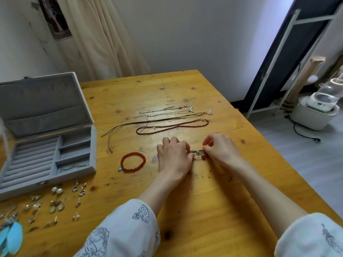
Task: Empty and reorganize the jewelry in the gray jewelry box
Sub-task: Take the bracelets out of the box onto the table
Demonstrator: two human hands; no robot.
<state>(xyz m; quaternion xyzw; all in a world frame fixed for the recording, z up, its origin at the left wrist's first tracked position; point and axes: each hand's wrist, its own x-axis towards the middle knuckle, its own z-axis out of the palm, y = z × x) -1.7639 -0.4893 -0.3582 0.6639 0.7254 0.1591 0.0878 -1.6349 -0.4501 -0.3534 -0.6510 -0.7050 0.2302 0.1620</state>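
The gray jewelry box (pixel 46 149) stands open at the table's left, with one thin chain (pixel 74 166) left in its front right compartment. Both my hands work a braided cord bracelet with red beads (pixel 199 154) near the table's middle. My left hand (pixel 174 158) holds its left end with curled fingers. My right hand (pixel 219 151) pinches its right end. A red bead bracelet (pixel 132 162) lies just left of my left hand. Behind my hands lie a dark red bead necklace (pixel 172 127), a brown cord necklace (pixel 157 121) and thin silver chains (pixel 167 109).
Several earrings (pixel 55 203) and two pearls (pixel 57 190) are spread on the wooden table (pixel 204 201) in front of the box. Turquoise feather earrings (pixel 11 236) lie at the lower left. A white appliance (pixel 317 108) stands on the floor to the right.
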